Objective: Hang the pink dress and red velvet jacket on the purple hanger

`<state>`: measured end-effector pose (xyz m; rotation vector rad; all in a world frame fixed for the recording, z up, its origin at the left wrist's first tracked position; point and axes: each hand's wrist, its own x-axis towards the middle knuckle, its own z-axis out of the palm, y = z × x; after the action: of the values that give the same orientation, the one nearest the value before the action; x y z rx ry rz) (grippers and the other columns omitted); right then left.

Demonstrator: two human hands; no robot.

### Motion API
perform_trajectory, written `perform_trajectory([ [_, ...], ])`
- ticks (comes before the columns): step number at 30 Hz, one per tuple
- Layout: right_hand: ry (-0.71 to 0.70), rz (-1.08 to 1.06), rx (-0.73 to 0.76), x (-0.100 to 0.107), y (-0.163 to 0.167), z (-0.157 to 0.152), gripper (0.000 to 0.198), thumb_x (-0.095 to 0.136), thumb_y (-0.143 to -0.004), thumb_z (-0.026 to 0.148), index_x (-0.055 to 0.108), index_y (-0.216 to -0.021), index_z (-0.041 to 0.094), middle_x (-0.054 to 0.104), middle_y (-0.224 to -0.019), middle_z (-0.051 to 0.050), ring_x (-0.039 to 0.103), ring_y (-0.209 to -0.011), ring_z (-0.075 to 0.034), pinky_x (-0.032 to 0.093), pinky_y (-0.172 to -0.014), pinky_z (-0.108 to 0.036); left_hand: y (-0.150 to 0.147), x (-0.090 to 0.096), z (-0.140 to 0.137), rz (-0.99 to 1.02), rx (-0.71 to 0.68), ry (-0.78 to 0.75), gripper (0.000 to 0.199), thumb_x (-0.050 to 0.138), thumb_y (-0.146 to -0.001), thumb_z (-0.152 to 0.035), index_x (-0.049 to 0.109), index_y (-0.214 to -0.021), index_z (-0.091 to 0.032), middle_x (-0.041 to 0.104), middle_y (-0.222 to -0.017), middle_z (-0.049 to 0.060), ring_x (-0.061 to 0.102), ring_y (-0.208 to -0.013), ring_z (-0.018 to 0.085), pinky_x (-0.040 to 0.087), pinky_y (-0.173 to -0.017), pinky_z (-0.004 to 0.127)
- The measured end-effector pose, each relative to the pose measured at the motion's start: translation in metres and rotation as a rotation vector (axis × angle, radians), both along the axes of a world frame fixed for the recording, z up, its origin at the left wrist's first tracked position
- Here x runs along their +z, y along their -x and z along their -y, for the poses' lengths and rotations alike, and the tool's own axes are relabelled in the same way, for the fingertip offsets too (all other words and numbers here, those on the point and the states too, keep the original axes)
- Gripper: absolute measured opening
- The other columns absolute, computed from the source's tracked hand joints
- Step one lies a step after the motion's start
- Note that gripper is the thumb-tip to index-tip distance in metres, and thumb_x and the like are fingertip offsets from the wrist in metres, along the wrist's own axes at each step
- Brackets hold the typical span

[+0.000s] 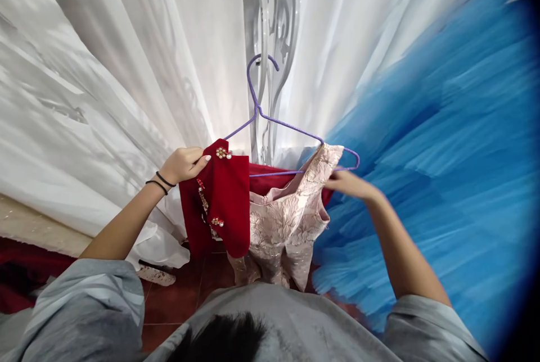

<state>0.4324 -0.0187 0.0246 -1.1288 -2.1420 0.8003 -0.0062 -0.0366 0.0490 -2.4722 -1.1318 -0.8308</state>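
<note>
No legible text, labels, brands, numbers or signs in view (not even single letter).

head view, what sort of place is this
Probably a dress shop or costume room: a pale pink dress and red garment on a purple hanger, with layered blue fabric hanging nearby.
</note>
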Motion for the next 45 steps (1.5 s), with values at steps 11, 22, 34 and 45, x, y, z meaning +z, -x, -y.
perform_trajectory([
  [11, -0.186, 0.386, -0.301, -0.060, -0.020, -0.048, 0.024, 0.046, -0.078, 0.014, 0.067, -0.089, 0.019, 0.074, -0.087, -0.008, 0.064, -0.079, -0.024, 0.048, -0.075, -0.033, -0.013, -0.015, -0.010, -0.009, 0.023, -0.120, 0.037, 0.040, -0.095, -0.032, 0.031, -0.060, -0.024, 0.044, -0.051, 0.001, 0.042, -0.047, 0.016, 0.029, -0.050, 0.032],
  [22, -0.237, 0.539, -0.598, 0.022, -0.049, -0.066, 0.048, 0.045, -0.073, 0.004, 0.071, -0.111, 0.014, 0.071, -0.104, -0.013, 0.061, -0.094, -0.026, 0.044, -0.079, -0.032, -0.009, -0.009, -0.004, -0.068, 0.252, -0.014, 0.035, 0.036, -0.090, -0.039, 0.028, -0.059, -0.024, 0.044, -0.054, 0.003, 0.048, -0.054, 0.018, 0.029, -0.055, 0.032],
  [34, -0.293, 0.386, -0.869, 0.117, -0.001, 0.005, 0.034, 0.042, -0.087, 0.012, 0.064, -0.102, -0.009, 0.065, -0.109, -0.026, 0.060, -0.113, -0.030, 0.043, -0.093, -0.044, -0.029, -0.004, 0.035, 0.264, 0.293, 0.122, 0.036, 0.049, -0.091, -0.049, 0.055, -0.070, -0.020, 0.053, -0.062, 0.000, 0.050, -0.060, 0.015, 0.036, -0.060, 0.027],
  [45, -0.086, 0.601, -0.629, -0.030, 0.150, 0.078, 0.058, 0.035, -0.092, 0.003, 0.032, -0.150, -0.003, 0.072, -0.089, -0.020, 0.074, -0.086, -0.029, 0.057, -0.074, -0.036, -0.034, -0.014, 0.040, 0.243, 0.432, -0.001, 0.029, 0.056, -0.086, -0.048, 0.064, -0.091, -0.020, 0.070, -0.092, 0.006, 0.065, -0.088, 0.024, 0.047, -0.073, 0.032],
])
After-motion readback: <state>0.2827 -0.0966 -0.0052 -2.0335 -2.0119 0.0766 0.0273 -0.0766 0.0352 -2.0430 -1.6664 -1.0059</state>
